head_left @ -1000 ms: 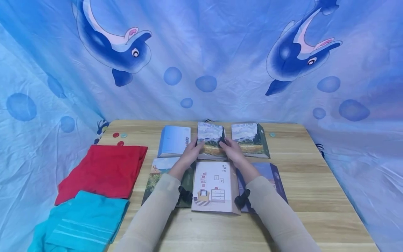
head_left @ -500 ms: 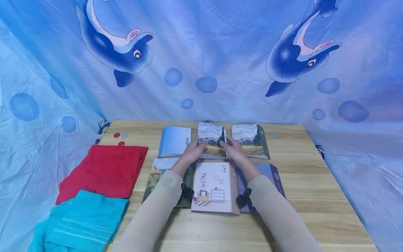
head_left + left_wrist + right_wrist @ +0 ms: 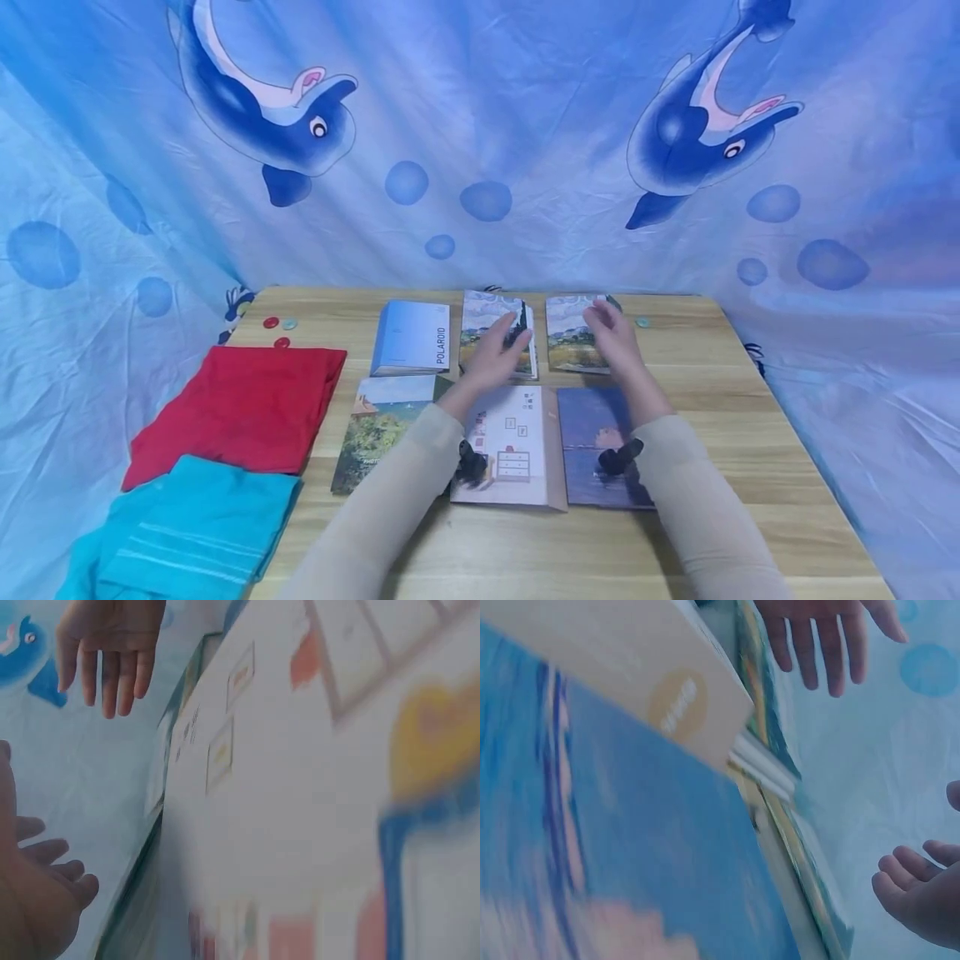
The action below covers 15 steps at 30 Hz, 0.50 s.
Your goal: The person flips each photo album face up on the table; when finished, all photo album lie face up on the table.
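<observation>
My left hand (image 3: 495, 354), fingers spread, is over the middle landscape-painted book (image 3: 480, 321) in the back row and hides part of its cover. Over the right side of a matching landscape book (image 3: 566, 329) is my right hand (image 3: 618, 337), its fingers loosely bent and holding nothing. A blue POLAROID book (image 3: 412, 333) lies to their left. In the front row are a green garden-picture book (image 3: 375, 433), a white book with drawn furniture (image 3: 517, 442) and a purple-blue book (image 3: 585, 417). Both wrist views show the palms and extended fingers, apart from each other.
A red folded cloth (image 3: 240, 408) and a turquoise folded cloth (image 3: 195, 525) lie at the left of the wooden table (image 3: 750, 467). Small red buttons (image 3: 271, 322) and pale green buttons (image 3: 290, 323) lie near the back edge. A blue dolphin-print curtain (image 3: 555, 108) surrounds the table.
My hands have left the two sides of the middle landscape book. The right hand has moved right, over the right-hand book; the left has shifted right across the middle book.
</observation>
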Available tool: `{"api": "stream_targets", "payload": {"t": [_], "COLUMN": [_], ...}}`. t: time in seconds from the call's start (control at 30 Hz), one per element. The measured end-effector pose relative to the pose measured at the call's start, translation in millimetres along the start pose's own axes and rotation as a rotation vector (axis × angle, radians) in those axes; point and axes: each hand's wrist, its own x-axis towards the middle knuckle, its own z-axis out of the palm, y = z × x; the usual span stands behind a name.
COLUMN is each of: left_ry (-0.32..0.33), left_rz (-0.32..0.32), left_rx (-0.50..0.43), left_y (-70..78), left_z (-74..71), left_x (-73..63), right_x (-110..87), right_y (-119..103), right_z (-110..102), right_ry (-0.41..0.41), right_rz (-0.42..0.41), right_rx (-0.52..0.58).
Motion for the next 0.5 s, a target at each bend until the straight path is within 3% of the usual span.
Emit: {"api": "stream_targets", "payload": {"t": [0.2,0.37,0.5], "left_ry": [-0.071,-0.09,-0.082], "left_rz": [0.019,-0.021,-0.082], "left_rx": [-0.053,-0.144,-0.16], "left_y": [10.0,17.7,19.0], "left_z": [21.8,41.1,56.1], "left_x": [8.0,13.4,16.4], "right_x": [2.1,2.4,0.4], "right_y": [15.4,29.1,38.3], "right_z": [-24.1,-32.8,-33.0], "right_ry": [0.088,0.137,0.125], "right_rz": [0.04,0.043,0.094], "right_rx": [-0.008,-0.027,-0.017]}}
